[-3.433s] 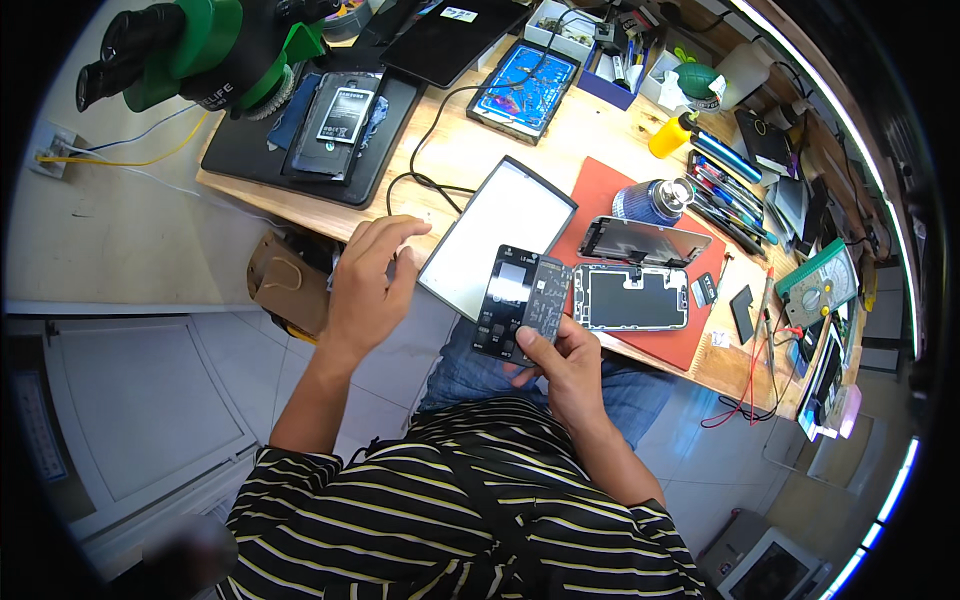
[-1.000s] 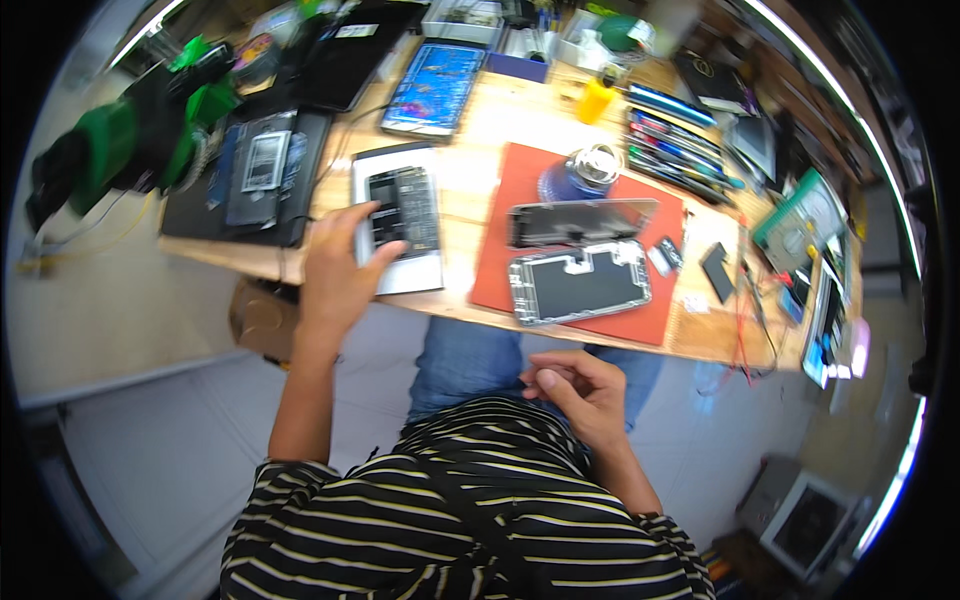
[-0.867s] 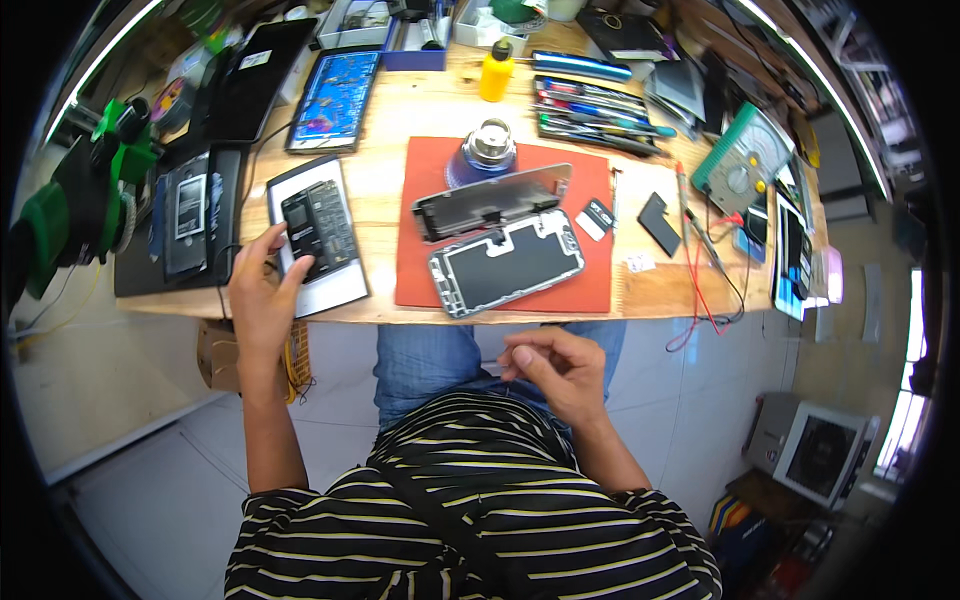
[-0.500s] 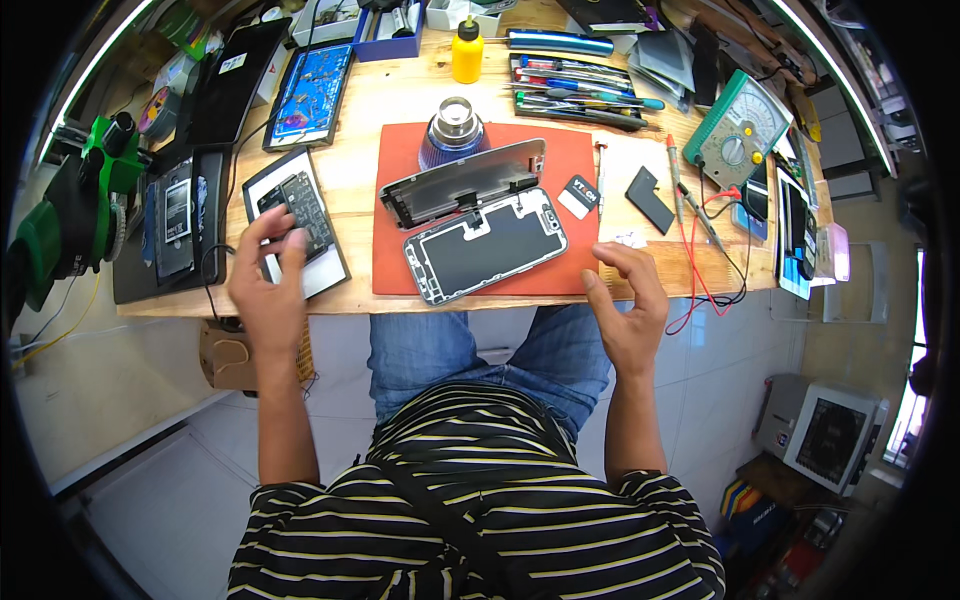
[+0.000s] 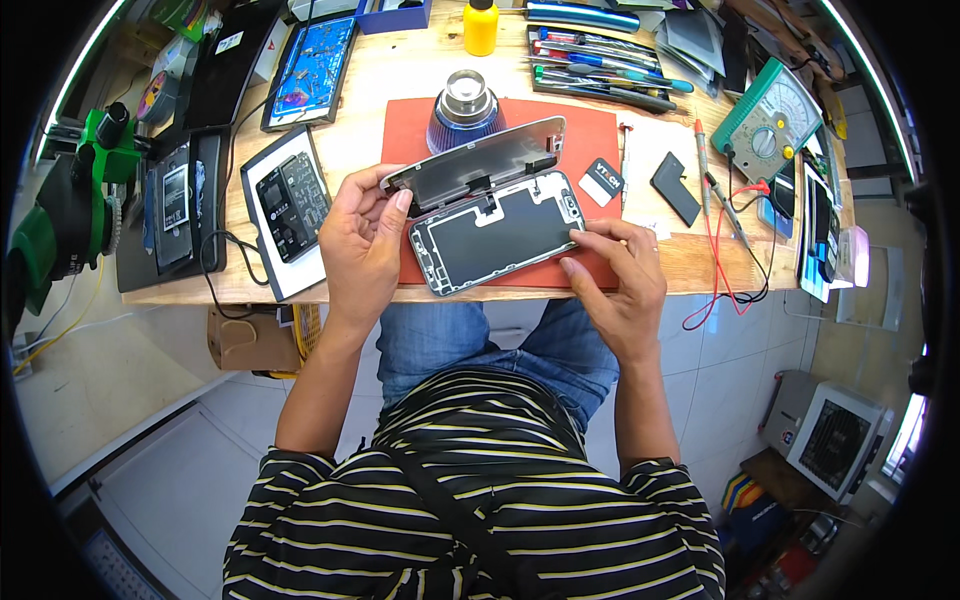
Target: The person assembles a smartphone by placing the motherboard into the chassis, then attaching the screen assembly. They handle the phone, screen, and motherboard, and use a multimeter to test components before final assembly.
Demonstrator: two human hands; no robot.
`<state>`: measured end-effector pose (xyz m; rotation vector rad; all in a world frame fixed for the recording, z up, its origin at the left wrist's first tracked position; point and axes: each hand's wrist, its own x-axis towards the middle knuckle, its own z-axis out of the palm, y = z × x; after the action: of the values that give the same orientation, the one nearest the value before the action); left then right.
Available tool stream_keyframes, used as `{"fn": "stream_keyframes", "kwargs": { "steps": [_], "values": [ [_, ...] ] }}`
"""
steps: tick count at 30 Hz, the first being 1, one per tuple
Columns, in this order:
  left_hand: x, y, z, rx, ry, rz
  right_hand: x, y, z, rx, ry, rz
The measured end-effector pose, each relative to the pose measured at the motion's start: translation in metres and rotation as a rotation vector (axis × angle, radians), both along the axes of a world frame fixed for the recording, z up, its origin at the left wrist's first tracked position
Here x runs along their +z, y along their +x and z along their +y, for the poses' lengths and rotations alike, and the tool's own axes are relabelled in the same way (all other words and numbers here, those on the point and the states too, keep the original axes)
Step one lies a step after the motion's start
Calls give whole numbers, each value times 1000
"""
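An opened phone lies on the orange-red mat [image 5: 400, 125], its two halves joined by a dark flex cable. The upper panel [image 5: 470, 170], shiny grey, leans back against a round dark-blue jar with a silver top [image 5: 465, 95]. In front of it rests the lower half [image 5: 510, 240], a black plate in a pale metal frame. My left hand [image 5: 365, 235] is closed on the upper panel's left end, thumb in front. My right hand [image 5: 625, 270] is at the lower half's right corner, thumb and index finger apart; whether it touches is hard to tell.
Left of the mat, a dark circuit board [image 5: 290, 205] lies on a white-and-black tray. To the right are a screwdriver [image 5: 626, 165], a black L-shaped piece [image 5: 677, 190], probes with red and black leads, and a green multimeter [image 5: 768, 125]. A tool tray [image 5: 600, 75] and yellow bottle [image 5: 480, 28] stand behind.
My left hand has come right from the circuit board and taken hold of the upper panel's end. My right hand has closed in on the phone's right corner. The whole view has shifted slightly.
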<state>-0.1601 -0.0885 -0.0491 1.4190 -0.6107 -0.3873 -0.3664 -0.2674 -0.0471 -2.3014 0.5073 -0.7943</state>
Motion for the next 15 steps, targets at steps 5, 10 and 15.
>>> {"fn": "stream_keyframes", "kwargs": {
  "steps": [5, 10, 15],
  "values": [
    [-5, -4, 3, 38, 22, -64, 0, 4, 1, 25, -63, 33],
    [-7, -5, 2, 38, -13, -65, -4, 7, 3, 51, -68, 72],
    [-10, -8, -1, 86, -18, -51, -8, 6, 2, 63, -61, 42]
  ]
}}
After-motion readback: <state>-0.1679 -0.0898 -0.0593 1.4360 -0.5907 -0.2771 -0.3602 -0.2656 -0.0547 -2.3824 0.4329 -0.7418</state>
